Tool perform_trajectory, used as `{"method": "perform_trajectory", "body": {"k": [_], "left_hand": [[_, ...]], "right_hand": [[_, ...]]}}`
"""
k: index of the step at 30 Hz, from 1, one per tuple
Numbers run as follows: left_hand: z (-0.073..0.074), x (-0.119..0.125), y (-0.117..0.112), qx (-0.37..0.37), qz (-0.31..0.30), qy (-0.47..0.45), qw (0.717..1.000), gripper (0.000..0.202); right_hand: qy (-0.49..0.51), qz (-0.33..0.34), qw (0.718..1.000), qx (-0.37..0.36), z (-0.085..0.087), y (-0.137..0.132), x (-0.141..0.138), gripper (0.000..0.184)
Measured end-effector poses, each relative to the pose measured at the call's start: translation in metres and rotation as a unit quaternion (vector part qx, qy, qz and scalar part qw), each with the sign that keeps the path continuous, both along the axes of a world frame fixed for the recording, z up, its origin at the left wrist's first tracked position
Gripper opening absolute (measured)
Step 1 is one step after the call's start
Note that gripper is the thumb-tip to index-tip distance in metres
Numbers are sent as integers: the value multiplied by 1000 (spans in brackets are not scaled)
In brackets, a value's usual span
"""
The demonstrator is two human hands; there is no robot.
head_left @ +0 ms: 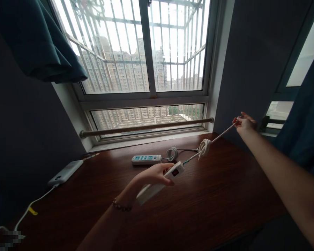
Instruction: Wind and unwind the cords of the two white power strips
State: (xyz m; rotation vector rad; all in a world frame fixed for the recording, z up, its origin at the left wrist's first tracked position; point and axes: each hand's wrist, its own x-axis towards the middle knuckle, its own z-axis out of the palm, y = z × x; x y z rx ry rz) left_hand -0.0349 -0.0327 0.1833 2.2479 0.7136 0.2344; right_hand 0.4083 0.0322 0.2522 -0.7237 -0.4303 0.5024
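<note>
My left hand (157,173) is wrapped round a white power strip (149,194), tilted above the table, with a dark red switch at its upper end. From that end runs a white cord (223,134), knotted or wound into a bundle (204,148) partway along. Off to the right, my raised right hand (244,122) pinches the far part of the cord and holds it taut. A second power strip (146,159), white with blue socket faces, lies on the table behind my left hand. Its cord is coiled (172,153) beside it.
The dark wooden table (211,205) reaches to the window sill. At its left lies a white box-like device (65,172) with a white cable (36,201) and a yellow tag. A rail (146,129) crosses the barred window. Blue curtains (42,45) hang at both sides.
</note>
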Motion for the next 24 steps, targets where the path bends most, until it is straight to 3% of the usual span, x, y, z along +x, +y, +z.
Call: {"method": "perform_trajectory", "body": {"k": [4, 7, 9, 11, 13, 18, 21, 24], "left_hand": [[-10, -22, 6, 243, 125, 101, 957, 73], [-33, -42, 17, 327, 178, 148, 916, 80], [-51, -57, 26, 365, 194, 167, 895, 83], [-68, -73, 33, 385, 198, 184, 882, 85], [-81, -87, 38, 394, 205, 202, 873, 85], [-101, -101, 34, 411, 215, 229, 856, 82], [-110, -99, 29, 419, 218, 245, 847, 75], [-120, -96, 29, 397, 221, 240, 858, 76]], "right_hand": [[46, 42, 998, -20, -56, 1, -6, 39], [77, 97, 992, 1, -98, 1, -24, 41], [81, 133, 988, 14, -124, 1, -38, 54], [84, 168, 982, 23, -148, 1, -52, 70], [96, 192, 976, 24, -169, 1, -64, 71], [94, 229, 969, 20, -214, 3, -77, 32], [96, 233, 968, 10, -234, 2, -77, 23], [99, 234, 967, 1, -249, 1, -75, 21]]}}
